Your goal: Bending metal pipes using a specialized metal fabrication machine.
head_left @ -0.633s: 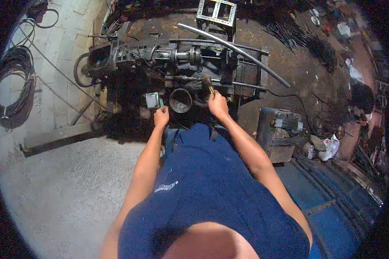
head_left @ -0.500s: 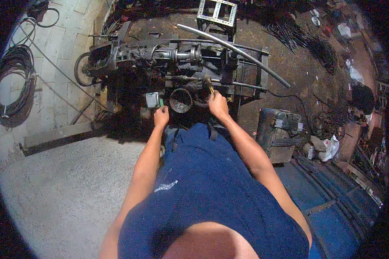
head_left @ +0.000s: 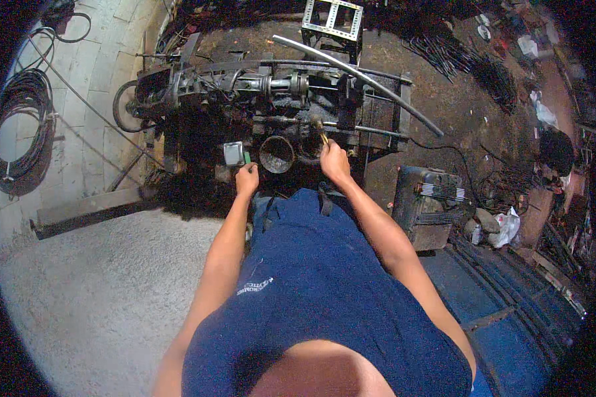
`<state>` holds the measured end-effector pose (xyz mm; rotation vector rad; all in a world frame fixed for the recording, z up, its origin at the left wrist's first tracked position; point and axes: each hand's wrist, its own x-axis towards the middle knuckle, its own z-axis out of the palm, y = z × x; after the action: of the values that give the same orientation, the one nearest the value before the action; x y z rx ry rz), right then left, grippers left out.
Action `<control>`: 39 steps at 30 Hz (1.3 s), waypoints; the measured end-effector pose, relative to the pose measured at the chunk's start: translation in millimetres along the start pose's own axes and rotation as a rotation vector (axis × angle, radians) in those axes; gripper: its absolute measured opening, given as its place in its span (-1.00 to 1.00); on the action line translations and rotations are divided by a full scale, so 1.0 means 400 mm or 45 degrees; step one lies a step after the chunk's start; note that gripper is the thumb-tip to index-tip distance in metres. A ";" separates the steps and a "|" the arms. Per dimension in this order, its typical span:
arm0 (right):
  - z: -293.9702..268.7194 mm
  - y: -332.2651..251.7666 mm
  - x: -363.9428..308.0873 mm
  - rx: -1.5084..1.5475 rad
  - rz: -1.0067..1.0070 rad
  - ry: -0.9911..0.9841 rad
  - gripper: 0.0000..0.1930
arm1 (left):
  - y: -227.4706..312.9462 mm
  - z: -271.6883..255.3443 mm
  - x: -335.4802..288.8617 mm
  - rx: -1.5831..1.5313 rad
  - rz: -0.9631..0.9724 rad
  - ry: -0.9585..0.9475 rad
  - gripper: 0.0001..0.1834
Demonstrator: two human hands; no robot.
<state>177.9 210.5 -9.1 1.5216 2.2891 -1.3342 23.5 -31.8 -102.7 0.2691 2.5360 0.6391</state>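
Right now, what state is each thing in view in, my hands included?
Left hand: closed on green handle
Right hand: closed on yellow handle
Round container: open, grey bits inside
Machine: running or stopped, cannot tell
Pipe: slanted
Cable: coiled
White plastic: crumpled

The slim handle [head_left: 324, 139] is yellow, the small strip [head_left: 247, 157] green, and the square piece [head_left: 233, 153] pale silvery grey. The shirt [head_left: 351, 284] is navy with white print [head_left: 253, 286], and the machine [head_left: 248, 85] mixes black with dull grey. The wall [head_left: 106, 66] is off-white with a grid of thin lines, the long tube [head_left: 341, 65] silvery grey, the ground [head_left: 112, 284] speckled pale grey, and the panels [head_left: 457, 291] at lower right blue, striped with black.
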 end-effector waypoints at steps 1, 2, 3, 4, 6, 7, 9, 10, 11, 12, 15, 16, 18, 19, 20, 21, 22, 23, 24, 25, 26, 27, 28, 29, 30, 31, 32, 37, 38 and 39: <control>0.000 0.003 0.002 -0.007 0.009 -0.010 -0.63 | 0.010 -0.003 -0.002 -0.004 -0.016 -0.015 -0.69; 0.001 0.006 0.004 -0.014 0.017 -0.021 -0.63 | 0.020 -0.006 -0.004 -0.004 -0.015 -0.018 -0.69; 0.002 0.009 0.006 -0.014 0.020 -0.019 -0.63 | 0.030 -0.009 -0.007 -0.002 -0.027 -0.032 -0.69; 0.002 0.008 0.005 -0.021 0.027 -0.021 -0.63 | 0.031 -0.011 -0.008 -0.002 -0.043 -0.042 -0.69; 0.001 0.006 0.003 -0.028 0.033 -0.023 -0.63 | 0.035 -0.016 -0.011 -0.008 -0.039 -0.046 -0.68; -0.001 0.002 0.001 -0.015 0.033 -0.022 -0.63 | 0.032 -0.016 -0.011 -0.015 -0.034 -0.048 -0.68; -0.001 -0.001 0.001 -0.004 0.030 -0.023 -0.63 | 0.028 -0.015 -0.013 -0.009 -0.035 -0.029 -0.68; 0.000 0.000 0.002 -0.008 0.032 -0.023 -0.62 | 0.031 -0.016 -0.014 -0.001 -0.029 -0.018 -0.69; 0.001 0.002 0.003 -0.012 0.033 -0.023 -0.62 | 0.035 -0.016 -0.015 0.000 -0.028 -0.020 -0.69; 0.002 0.005 0.002 -0.012 0.036 -0.022 -0.62 | 0.039 -0.015 -0.017 -0.018 -0.027 -0.017 -0.69; 0.002 0.005 -0.001 -0.012 0.012 -0.001 -0.62 | 0.043 -0.016 -0.016 -0.035 -0.045 -0.028 -0.68; 0.003 0.005 -0.001 -0.001 0.010 0.010 -0.62 | 0.039 -0.015 -0.014 -0.033 -0.061 -0.044 -0.67; 0.009 0.010 0.004 0.009 0.007 0.022 -0.62 | 0.031 -0.011 -0.010 -0.015 -0.052 -0.043 -0.67; 0.013 0.010 0.010 0.051 -0.029 0.042 -0.63 | 0.023 -0.008 -0.006 0.002 -0.045 -0.040 -0.68; 0.016 0.010 0.017 0.092 -0.066 0.062 -0.63 | 0.014 -0.004 -0.003 0.002 -0.046 -0.037 -0.68; 0.020 0.008 0.026 0.092 -0.069 0.061 -0.63 | 0.006 0.000 0.000 -0.011 -0.035 -0.027 -0.68; 0.014 -0.008 0.029 0.155 -0.109 0.074 -0.63 | 0.007 0.001 0.000 -0.023 -0.021 -0.021 -0.68; 0.008 -0.025 0.033 0.218 -0.150 0.086 -0.64 | 0.007 0.002 0.001 -0.023 -0.020 -0.021 -0.68; 0.003 -0.044 0.037 0.218 -0.151 0.086 -0.64 | 0.007 0.002 0.001 -0.023 -0.035 -0.030 -0.70; -0.011 -0.077 0.035 0.268 -0.140 0.114 -0.64 | 0.012 -0.001 0.000 -0.021 -0.048 -0.039 -0.72; -0.018 -0.098 0.040 0.319 -0.128 0.144 -0.64 | 0.018 -0.004 -0.002 -0.020 -0.044 -0.040 -0.72; -0.008 -0.101 0.063 0.296 -0.231 0.236 -0.68 | 0.025 -0.007 -0.005 -0.010 -0.039 -0.039 -0.72; -0.007 -0.117 0.075 0.297 -0.231 0.236 -0.68 | 0.024 -0.007 -0.005 -0.002 -0.036 -0.036 -0.72; -0.006 -0.133 0.086 0.330 -0.236 0.293 -0.68 | 0.022 -0.008 -0.005 -0.001 -0.035 -0.036 -0.72; -0.009 -0.147 0.099 0.364 -0.240 0.351 -0.67 | 0.021 -0.009 -0.004 -0.006 -0.026 -0.041 -0.72; 0.010 -0.132 0.134 0.290 -0.211 0.335 -0.67 | 0.019 -0.008 -0.002 -0.013 -0.019 -0.045 -0.71; 0.017 -0.125 0.144 0.290 -0.208 0.337 -0.67 | 0.019 -0.006 -0.001 -0.011 -0.017 -0.048 -0.71; 0.012 -0.105 0.071 0.247 -0.070 0.048 -0.64 | -0.001 0.002 -0.001 -0.024 -0.005 -0.019 -0.70; 0.011 -0.080 0.046 0.186 -0.051 0.026 -0.64 | 0.001 0.002 -0.003 -0.025 -0.009 -0.023 -0.70; 0.017 -0.051 0.032 0.194 -0.061 0.030 -0.64 | 0.004 0.000 -0.003 -0.038 -0.002 -0.017 -0.70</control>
<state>153.2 212.2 -7.1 1.5425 2.2989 -1.5438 24.7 -30.6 -101.4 0.2603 2.5117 0.6715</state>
